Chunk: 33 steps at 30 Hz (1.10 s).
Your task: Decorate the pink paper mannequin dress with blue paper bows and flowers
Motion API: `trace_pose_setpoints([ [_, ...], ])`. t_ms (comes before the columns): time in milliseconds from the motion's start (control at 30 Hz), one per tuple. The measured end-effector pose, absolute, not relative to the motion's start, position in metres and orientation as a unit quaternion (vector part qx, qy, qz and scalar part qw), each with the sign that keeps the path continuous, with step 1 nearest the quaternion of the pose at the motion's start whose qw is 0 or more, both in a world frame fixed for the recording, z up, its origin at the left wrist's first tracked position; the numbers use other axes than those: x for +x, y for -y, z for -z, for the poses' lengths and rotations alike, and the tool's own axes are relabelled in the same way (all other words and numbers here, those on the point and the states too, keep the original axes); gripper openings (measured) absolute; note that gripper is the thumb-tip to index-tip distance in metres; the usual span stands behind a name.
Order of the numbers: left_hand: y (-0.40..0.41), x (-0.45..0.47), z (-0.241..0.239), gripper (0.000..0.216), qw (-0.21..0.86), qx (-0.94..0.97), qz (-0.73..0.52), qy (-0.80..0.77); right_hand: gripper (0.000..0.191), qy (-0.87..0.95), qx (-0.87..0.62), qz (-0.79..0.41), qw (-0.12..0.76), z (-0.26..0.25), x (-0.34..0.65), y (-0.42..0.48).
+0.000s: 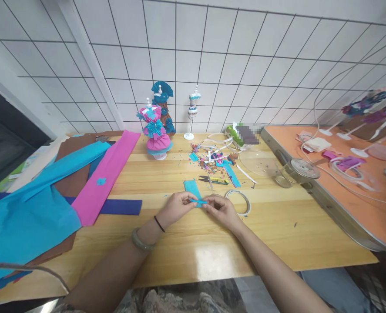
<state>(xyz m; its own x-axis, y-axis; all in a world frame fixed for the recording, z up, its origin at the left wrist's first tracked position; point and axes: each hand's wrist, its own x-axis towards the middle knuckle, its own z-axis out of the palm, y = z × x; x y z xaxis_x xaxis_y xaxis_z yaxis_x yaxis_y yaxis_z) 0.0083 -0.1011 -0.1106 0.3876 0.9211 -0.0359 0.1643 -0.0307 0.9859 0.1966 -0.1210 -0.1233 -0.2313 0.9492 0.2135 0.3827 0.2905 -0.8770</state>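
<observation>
A strip of turquoise crepe paper (193,189) lies on the wooden table, its near end folded into a narrow band. My left hand (179,206) pinches the left end of that fold. At the right end, my right hand (221,209) grips it between thumb and fingers. Just beyond my hands are yellow-handled thread snips (215,180). A roll of white tape (249,204) lies flat beside my right hand. Scraps of coloured paper (214,157) are heaped farther back, with another turquoise strip (232,174) near them.
Folded turquoise (36,221), pink (106,180) and navy paper (124,207) covers the left side. Small dress forms, one in a pink paper dress (158,143), another bare-skirted (193,113), stand by the tiled wall. A clear jar (287,171) lies near an orange-topped table (359,187).
</observation>
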Motion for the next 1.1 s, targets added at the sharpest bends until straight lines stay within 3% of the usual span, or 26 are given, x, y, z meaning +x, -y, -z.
trace_pose_setpoints([
  [333,0.102,0.009,0.106,0.016,0.573,0.611,-0.346,-0.423,0.019,0.717,-0.464,-0.34,0.395,0.117,0.197,0.122],
  [700,0.1,0.008,0.108,0.018,0.575,0.598,-0.368,-0.42,0.025,0.726,-0.474,-0.29,0.406,0.12,0.196,0.126],
  [900,0.103,0.008,0.105,0.017,0.545,0.63,-0.367,-0.413,0.029,0.751,-0.459,-0.243,0.407,0.117,0.196,0.128],
  [1100,0.108,0.007,0.1,0.013,0.465,0.675,-0.391,-0.419,0.014,0.794,-0.422,-0.168,0.404,0.113,0.196,0.131],
])
